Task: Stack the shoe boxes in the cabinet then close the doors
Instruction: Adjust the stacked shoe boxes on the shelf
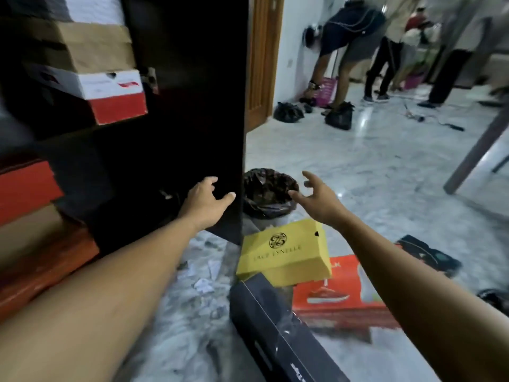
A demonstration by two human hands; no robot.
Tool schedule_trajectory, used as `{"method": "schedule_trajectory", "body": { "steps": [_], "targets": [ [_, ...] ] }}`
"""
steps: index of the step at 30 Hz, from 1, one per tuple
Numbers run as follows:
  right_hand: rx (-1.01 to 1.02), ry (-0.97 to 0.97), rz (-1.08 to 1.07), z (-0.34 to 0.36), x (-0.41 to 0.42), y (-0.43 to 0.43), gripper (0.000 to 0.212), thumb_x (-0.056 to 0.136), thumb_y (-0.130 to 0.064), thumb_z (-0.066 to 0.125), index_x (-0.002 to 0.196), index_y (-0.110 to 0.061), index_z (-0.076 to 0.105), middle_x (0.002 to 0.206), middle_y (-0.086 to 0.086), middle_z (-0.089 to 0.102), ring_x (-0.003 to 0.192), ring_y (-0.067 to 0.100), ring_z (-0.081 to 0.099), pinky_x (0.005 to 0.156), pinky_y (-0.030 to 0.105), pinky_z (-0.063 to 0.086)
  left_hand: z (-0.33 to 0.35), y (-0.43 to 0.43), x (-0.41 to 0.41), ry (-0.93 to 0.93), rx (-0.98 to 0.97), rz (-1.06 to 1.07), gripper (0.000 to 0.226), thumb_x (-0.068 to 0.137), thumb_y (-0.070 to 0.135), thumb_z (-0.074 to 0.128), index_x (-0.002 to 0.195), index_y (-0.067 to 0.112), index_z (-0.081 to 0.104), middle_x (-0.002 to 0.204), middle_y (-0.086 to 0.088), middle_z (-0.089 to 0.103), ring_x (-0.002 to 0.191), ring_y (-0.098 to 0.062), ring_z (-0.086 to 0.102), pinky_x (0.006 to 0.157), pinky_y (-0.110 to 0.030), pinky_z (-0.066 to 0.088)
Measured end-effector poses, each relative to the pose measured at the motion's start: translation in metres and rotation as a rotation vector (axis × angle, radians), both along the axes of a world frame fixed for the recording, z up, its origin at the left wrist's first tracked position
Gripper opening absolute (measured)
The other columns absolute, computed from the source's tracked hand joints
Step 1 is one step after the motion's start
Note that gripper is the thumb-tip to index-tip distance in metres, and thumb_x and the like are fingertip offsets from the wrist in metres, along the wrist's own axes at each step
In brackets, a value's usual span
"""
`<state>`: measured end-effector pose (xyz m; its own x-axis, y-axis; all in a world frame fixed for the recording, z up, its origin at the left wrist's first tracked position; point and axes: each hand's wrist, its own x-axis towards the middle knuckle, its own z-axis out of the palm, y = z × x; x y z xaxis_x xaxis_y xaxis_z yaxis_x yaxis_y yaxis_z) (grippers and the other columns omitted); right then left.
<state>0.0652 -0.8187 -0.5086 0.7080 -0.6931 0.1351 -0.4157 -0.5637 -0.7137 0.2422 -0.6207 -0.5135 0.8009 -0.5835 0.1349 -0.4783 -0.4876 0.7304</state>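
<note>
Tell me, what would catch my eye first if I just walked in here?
Two bare arms reach forward, the left hand and right hand open and empty, near a tilted yellow cardboard shoe box at lower centre. Beside it lie a long black box and an orange shoe box printed with a sneaker. On the left stands a dark cabinet with a white-and-red shoe box on its shelf.

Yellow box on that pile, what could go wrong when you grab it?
The yellow box lies tilted over the black box and orange box, so it may slide off when touched. The bin stands right behind it; a bump could tip that. Paper scraps on the floor might be slippery.
</note>
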Motion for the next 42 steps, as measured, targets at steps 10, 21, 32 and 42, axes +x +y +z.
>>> {"method": "schedule_trajectory", "body": {
  "steps": [10, 21, 32, 42],
  "targets": [
    [0.124, 0.099, -0.335, -0.102, -0.149, -0.052, 0.078, 0.092, -0.043, 0.066, 0.156, -0.019, 0.028, 0.153, 0.012, 0.043, 0.132, 0.029, 0.051, 0.105, 0.042, 0.043, -0.101, -0.069, -0.065, 0.124, 0.179, -0.235, 0.066, 0.086, 0.046, 0.070, 0.142, 0.018, 0.048, 0.135, -0.005, 0.060, 0.124, -0.025, 0.055, 0.094, -0.031, 0.043],
    [0.191, 0.009, -0.621, -0.182, -0.268, -0.071, 0.060, 0.084, -0.064, 0.067, 0.128, -0.024, 0.056, 0.122, -0.012, 0.063, 0.107, 0.006, 0.062, 0.094, 0.034, 0.051, -0.178, -0.129, -0.167, 0.178, 0.313, -0.512, 0.063, 0.089, 0.045, 0.068, 0.143, 0.025, 0.042, 0.140, 0.003, 0.053, 0.119, -0.017, 0.054, 0.091, -0.030, 0.045],
    [0.293, -0.155, -0.449, -0.197, -0.271, -0.071, 0.079, 0.069, -0.061, 0.081, 0.138, -0.052, 0.044, 0.126, -0.022, 0.061, 0.109, -0.003, 0.062, 0.082, 0.017, 0.052, -0.230, -0.177, -0.225, 0.215, 0.286, -0.728, 0.090, 0.069, 0.044, 0.086, 0.144, 0.018, 0.044, 0.142, 0.001, 0.040, 0.131, -0.018, 0.044, 0.111, -0.031, 0.038],
    [0.095, -0.088, -0.482, -0.217, -0.264, -0.076, 0.066, 0.081, -0.065, 0.061, 0.143, -0.056, 0.041, 0.132, -0.013, 0.058, 0.126, 0.017, 0.049, 0.107, 0.047, 0.043, -0.248, -0.162, -0.198, 0.292, 0.493, -0.485, 0.127, 0.038, 0.076, 0.083, 0.145, 0.025, 0.037, 0.138, -0.004, 0.041, 0.130, -0.023, 0.046, 0.109, -0.041, 0.041]
  ]
}}
